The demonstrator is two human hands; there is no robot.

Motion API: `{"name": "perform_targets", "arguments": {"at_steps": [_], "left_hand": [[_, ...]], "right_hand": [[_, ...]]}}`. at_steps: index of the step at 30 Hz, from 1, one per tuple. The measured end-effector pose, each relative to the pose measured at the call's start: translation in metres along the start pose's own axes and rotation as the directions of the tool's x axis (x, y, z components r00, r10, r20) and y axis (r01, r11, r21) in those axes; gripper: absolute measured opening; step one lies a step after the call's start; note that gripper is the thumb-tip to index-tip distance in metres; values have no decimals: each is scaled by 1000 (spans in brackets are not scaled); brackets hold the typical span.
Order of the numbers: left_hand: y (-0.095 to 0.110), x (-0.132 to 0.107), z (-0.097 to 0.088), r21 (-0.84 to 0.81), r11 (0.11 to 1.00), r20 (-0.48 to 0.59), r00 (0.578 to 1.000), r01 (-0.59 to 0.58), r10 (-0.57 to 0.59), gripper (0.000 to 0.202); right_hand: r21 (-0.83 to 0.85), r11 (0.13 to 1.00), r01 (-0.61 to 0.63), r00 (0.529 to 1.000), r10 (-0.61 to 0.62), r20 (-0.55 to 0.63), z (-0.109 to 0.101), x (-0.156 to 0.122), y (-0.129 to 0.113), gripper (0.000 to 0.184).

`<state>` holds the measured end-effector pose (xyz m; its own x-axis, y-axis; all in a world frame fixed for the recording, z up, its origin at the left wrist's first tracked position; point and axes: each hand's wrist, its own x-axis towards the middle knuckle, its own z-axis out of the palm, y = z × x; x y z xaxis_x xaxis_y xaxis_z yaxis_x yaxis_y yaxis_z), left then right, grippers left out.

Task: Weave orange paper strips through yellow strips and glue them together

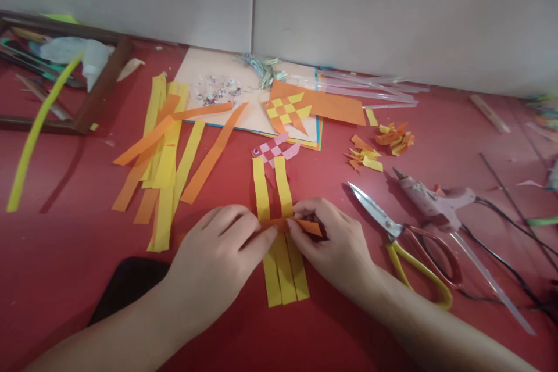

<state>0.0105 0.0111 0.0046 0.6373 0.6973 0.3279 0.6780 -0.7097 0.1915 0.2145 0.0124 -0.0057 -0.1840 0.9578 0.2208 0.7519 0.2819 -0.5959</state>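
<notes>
Several yellow paper strips (283, 279) lie side by side on the red table (65, 256), running away from me. An orange paper strip (310, 226) crosses them. My left hand (222, 250) pinches the orange strip's left part against the yellow ones, fingers closed. My right hand (331, 241) pinches its right part, with the strip's tip sticking out by the thumb. A small pink woven paper fish (275, 150) lies just beyond the yellow strips.
A pile of orange and yellow strips (168, 151) lies at left. A woven orange-yellow fish (290, 110) rests on paper sheets at the back. Scissors (401, 238) and a glue gun (429, 200) with black cord lie at right. Paper scraps (379, 148) sit beyond them. A dark object (126, 288) lies by my left forearm.
</notes>
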Motion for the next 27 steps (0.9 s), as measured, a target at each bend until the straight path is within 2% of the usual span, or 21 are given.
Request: {"name": "perform_targets", "arguments": {"at_steps": [8, 14, 23, 27], "left_hand": [[2, 3, -3, 61, 997, 20, 999, -38, 37, 34], [9, 0, -1, 82, 994, -16, 997, -76, 78, 34], [6, -3, 0, 19, 987, 65, 986, -157, 156, 37], [2, -3, -2, -40, 987, 128, 979, -153, 157, 38]], "right_hand": [[-16, 999, 28, 1000, -28, -1, 1, 0, 2, 7], [-24, 998, 59, 998, -59, 2, 1, 0, 4, 6], [-40, 998, 56, 998, -56, -5, 2, -1, 5, 11], [-82, 977, 195, 976, -202, -80, -1, 0, 7, 19]]}}
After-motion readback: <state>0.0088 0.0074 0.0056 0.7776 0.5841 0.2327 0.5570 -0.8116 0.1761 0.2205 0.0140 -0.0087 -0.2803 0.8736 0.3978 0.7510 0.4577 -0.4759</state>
